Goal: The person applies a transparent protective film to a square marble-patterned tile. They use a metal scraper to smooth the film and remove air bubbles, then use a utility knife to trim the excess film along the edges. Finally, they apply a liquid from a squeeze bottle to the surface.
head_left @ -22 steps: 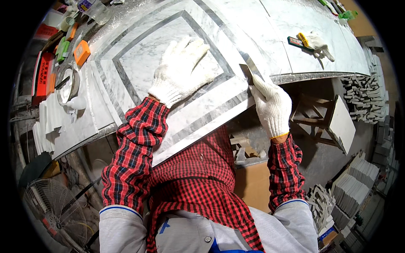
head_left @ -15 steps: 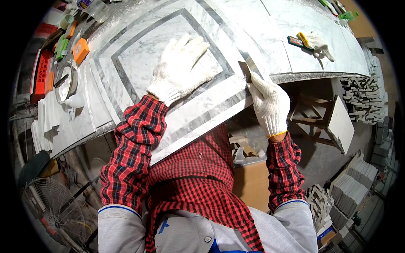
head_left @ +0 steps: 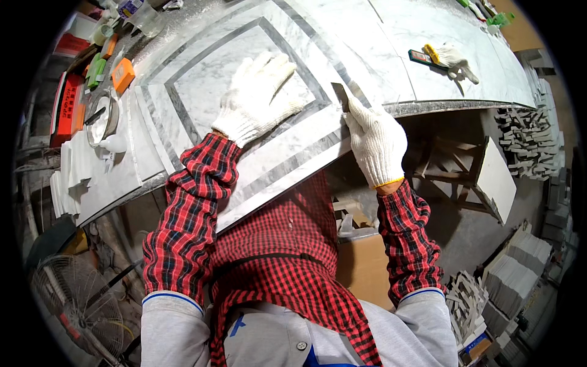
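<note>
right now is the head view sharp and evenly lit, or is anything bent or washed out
Head view: sharp on the gloved left hand and right hand; fisheye bends the marble slab edge; soft glare on the far tabletop; black vignette rings the frame; dim under the bench.

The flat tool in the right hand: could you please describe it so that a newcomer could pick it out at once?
Start at the big white marble panel with grey square bands on the workbench. At its near right edge, the gloved right hand pinches a thin, flat grey blade, its tip on the panel's edge. Unlike the yellow-handled tool by the spare glove farther back, it is plain, dull grey.
</note>
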A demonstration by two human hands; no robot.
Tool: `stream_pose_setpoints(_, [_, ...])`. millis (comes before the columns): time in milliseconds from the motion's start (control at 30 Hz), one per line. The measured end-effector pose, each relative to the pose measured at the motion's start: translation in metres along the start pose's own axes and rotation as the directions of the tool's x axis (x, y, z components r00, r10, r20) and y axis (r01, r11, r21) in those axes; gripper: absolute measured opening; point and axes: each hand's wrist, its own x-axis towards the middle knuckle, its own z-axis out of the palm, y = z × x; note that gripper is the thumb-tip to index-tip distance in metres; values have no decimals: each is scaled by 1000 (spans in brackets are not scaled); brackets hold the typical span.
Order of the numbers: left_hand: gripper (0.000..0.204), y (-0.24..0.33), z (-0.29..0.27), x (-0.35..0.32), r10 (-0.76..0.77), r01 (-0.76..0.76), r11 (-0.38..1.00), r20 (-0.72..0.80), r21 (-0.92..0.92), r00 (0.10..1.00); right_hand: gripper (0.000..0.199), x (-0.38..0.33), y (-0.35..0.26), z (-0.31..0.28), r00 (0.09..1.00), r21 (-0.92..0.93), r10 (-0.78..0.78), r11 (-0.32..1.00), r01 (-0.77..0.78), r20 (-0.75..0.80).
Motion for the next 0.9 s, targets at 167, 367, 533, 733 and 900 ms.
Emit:
stream_pose_setpoints(167, [72, 1, -2, -1, 4, -4, 1000, 18, 7, 1000, 27, -8, 8, -2, 1000, 59, 31, 998, -30, -4])
stream_pose_setpoints(367, [69, 1, 5, -3, 28, -27, 999, -56, 19, 998, 32, -6, -3, 1, 999, -19, 48, 999, -48, 9])
stream_pose_setpoints(533, [70, -3, 6, -1, 45, -44, 999, -53, 27, 998, 31, 0, -7, 3, 998, 17, 53, 998, -53, 17])
stream_pose_setpoints(733, [72, -3, 1, -2, 21, -19, 999, -30, 43, 999, 30, 2, -5, 0, 997, 64, 60, 996, -63, 40])
stream_pose_setpoints(900, [69, 2, 2, -1, 31, -31, 999, -31, 12, 999, 29, -3, -6, 7, 998, -7, 60, 998, -60, 4])
